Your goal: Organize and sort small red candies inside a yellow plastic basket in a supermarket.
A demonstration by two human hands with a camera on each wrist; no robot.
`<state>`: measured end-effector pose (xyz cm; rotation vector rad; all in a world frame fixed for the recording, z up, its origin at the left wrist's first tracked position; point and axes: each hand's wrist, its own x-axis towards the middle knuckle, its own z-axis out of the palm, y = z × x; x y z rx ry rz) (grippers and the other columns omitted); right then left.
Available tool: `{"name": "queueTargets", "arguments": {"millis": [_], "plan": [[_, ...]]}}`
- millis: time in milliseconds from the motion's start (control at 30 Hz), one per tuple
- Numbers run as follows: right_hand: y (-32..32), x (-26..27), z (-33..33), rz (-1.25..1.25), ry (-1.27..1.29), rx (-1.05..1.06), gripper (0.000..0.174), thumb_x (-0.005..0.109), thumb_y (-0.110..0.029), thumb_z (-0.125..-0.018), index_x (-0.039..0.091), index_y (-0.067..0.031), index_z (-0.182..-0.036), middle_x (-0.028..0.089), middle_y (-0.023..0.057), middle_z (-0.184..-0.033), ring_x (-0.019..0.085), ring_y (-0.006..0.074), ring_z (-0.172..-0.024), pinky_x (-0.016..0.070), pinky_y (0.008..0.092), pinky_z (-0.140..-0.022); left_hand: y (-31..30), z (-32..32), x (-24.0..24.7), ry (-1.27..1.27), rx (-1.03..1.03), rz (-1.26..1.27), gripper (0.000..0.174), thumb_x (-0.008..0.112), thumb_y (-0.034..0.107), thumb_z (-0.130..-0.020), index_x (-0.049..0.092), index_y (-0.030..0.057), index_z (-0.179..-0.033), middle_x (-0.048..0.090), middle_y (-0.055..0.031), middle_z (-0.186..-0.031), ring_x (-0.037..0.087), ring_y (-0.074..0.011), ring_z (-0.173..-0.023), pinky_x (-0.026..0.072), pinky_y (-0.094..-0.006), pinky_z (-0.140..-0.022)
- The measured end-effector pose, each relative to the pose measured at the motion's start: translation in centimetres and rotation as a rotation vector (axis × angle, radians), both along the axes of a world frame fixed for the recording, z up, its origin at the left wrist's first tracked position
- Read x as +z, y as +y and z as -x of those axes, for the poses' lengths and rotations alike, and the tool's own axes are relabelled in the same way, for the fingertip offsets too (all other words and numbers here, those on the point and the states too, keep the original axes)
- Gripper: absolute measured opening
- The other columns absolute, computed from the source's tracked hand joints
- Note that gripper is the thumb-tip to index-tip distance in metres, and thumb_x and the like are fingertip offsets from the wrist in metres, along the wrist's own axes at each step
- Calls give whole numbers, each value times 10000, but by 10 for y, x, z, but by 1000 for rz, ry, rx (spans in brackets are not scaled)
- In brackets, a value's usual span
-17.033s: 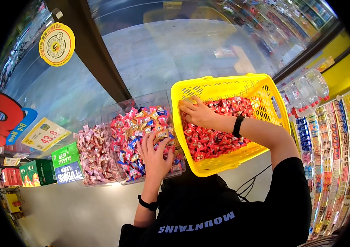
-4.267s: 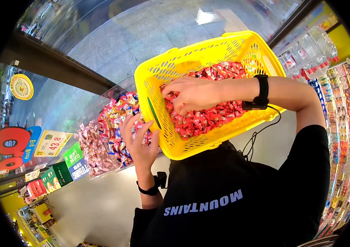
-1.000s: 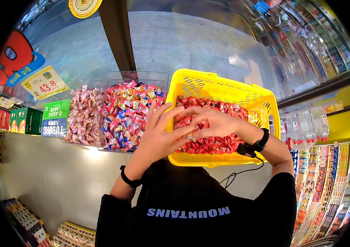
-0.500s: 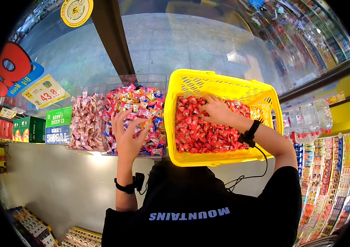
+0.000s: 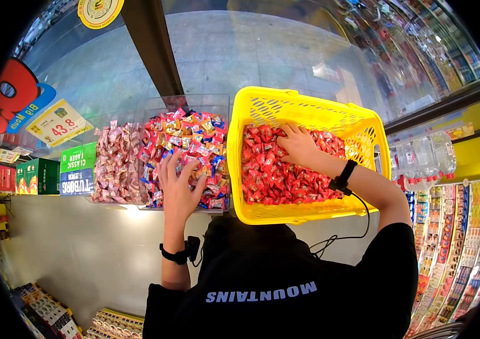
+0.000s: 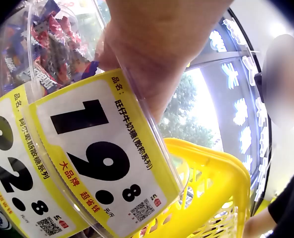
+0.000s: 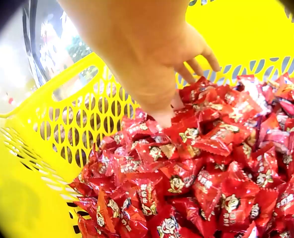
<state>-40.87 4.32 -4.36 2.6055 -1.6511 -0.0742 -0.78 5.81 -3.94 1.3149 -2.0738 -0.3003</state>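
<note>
Both loose-fingered: L hand spread over mixed sweets in clr bin, R hand on red sweets in yellow bskt. Window beyond, shiny flr, stocked shelves to R.

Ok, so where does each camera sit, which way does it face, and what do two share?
Head: on the person's head, looking forward and down; shows both arms, the black shirt, left hand at mixed candies and right hand among red candies.
Left wrist: on that wrist, facing price tags; shows part of the left hand and a black sleeve.
Right wrist: on that wrist, facing into the yellow basket; shows part of the right hand.
Shared: head and right wrist both show the red candies.
</note>
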Motion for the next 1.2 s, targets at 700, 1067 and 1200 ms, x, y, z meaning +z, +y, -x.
{"name": "queueTargets", "arguments": {"millis": [700,1067,1200], "plan": [[-11,-24,-21,-20,-227,-119,309,808,-313,-809,790,-129,-1057,608,160,-1347,586,393,-1308,558,527,-1017,0,-1,0,-3,1,17,363,833,205,-876,742,143,-1222,544,-150,-1511,430,-424,-1468,271,-626,-1249],[9,92,-74,125,-569,200,195,871,-133,-804,781,-100,-973,631,102,-1434,628,342,-1320,553,449,-1067,10,13,41,188,-62,146,381,867,212,-830,766,162,-1194,590,-105,-1457,459,-393,-1462,215,-650,-1268],[21,117,-95,349,-543,418,187,847,-98,-772,740,-69,-921,665,127,-1346,637,364,-1304,563,507,-1034,16,33,76,204,-185,138,460,916,329,-779,773,170,-1187,577,-97,-1464,448,-385,-1471,195,-658,-1271]]}}
